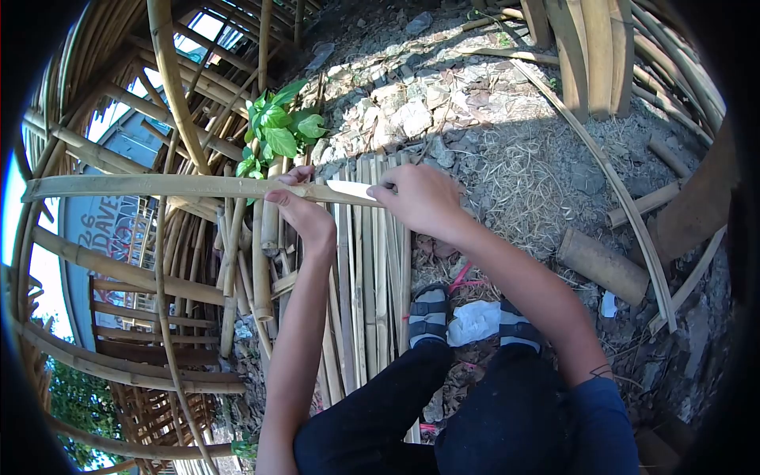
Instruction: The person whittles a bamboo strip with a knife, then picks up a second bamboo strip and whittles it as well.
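Observation:
A long split bamboo strip point(158, 186) runs across the view from the far left to my right hand. My left hand point(301, 207) is closed around the strip near its right part, with the thumb on the near side and fingertips showing beyond it. My right hand point(419, 198) is closed at the strip's right end. A white, pointed piece point(348, 188), blade-like, lies along the strip between my hands, its right end at my right fingertips. Whether it is a blade or a shaving I cannot tell.
Bamboo strips point(368, 277) lie side by side below my hands. A leafy plant point(273, 127) grows beyond the strip. Bamboo framework point(134, 277) stands at the left. A cut bamboo piece point(603, 265) and a long curved strip point(609, 170) lie at the right. White paper point(475, 322) lies between my feet.

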{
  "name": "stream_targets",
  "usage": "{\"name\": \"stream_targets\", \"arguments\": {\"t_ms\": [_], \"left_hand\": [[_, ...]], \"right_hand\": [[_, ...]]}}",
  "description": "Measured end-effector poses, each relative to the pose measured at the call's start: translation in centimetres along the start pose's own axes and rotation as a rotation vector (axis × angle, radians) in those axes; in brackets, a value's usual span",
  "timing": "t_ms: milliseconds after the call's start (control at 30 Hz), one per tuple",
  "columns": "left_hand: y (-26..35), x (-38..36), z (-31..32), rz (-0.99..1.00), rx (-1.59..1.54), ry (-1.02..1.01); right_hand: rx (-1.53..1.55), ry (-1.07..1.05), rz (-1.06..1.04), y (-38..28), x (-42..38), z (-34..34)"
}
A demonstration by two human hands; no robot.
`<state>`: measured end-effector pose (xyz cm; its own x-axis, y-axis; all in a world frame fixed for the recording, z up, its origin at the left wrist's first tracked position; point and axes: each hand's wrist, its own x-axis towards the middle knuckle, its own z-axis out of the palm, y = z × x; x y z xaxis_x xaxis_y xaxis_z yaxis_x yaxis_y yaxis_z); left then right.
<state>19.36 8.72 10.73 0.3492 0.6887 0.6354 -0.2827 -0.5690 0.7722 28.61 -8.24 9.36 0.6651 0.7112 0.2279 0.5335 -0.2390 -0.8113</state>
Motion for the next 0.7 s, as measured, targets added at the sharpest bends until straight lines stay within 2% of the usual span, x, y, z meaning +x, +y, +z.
{"name": "stream_targets", "arguments": {"t_ms": [33, 67, 133, 233, 333, 433, 533, 700], "left_hand": [[-0.1, 0.1, 0.0, -0.001, -0.001, 0.000], [-0.3, 0.2, 0.0, 0.004, -0.005, -0.004], [-0.5, 0.4, -0.2, 0.010, -0.011, -0.010], [-0.7, 0.8, -0.4, -0.043, 0.023, -0.005], [-1.0, 0.8, -0.4, -0.043, 0.002, -0.001], [-0.9, 1.0, -0.5, -0.060, 0.036, -0.003], [-0.9, 0.9, -0.4, -0.024, 0.041, -0.020], [-0.7, 0.9, 0.3, 0.014, 0.059, -0.030]], "right_hand": [[0.165, -0.031, -0.022, 0.3, 0.3, 0.1], [0.165, -0.031, -0.019, 0.8, 0.8, 0.3], [-0.022, -0.069, -0.035, 1.2, 1.5, 0.3], [0.157, -0.103, 0.003, 1.0, 1.7, -0.9], [-0.013, -0.098, 0.009, 1.3, 1.7, 0.3], [0.116, -0.055, -0.013, 1.1, 1.5, -0.3], [0.022, -0.100, 0.004, 1.0, 1.4, 0.2], [0.081, -0.113, 0.059, 1.0, 1.3, -0.1]]}}
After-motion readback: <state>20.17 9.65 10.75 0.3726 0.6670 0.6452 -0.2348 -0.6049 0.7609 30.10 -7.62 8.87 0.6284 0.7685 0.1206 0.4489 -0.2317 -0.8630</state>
